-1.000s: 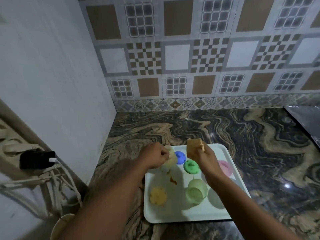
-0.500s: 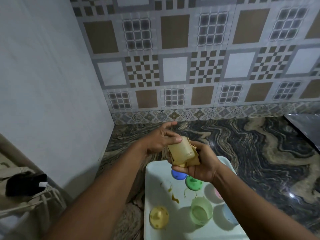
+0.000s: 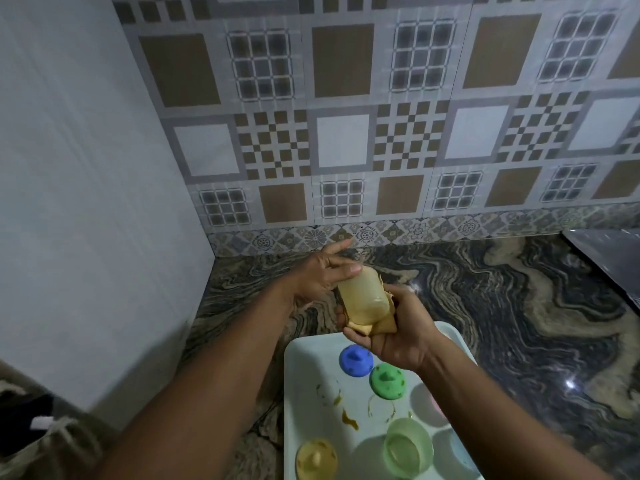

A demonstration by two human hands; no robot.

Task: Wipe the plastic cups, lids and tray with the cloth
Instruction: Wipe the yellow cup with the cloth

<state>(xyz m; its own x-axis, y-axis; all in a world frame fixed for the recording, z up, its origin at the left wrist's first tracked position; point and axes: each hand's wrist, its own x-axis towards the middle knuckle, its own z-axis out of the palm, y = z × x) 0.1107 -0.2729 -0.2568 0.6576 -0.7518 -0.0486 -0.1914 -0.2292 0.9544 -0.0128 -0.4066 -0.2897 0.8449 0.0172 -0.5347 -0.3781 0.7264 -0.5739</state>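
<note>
Cup [image 3: 363,296] raised off tray [image 3: 302,375]; pale yellow, translucent, nested in tan cloth [image 3: 379,326].

Patterned tile wall [image 3: 346,140] behind swirled marble counter [image 3: 519,306].

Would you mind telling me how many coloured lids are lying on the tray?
3: the blue lid at the tray's far end, the green lid right beside it, and the yellow lid near the front left corner. A pink piece behind the right forearm may be another.
</note>
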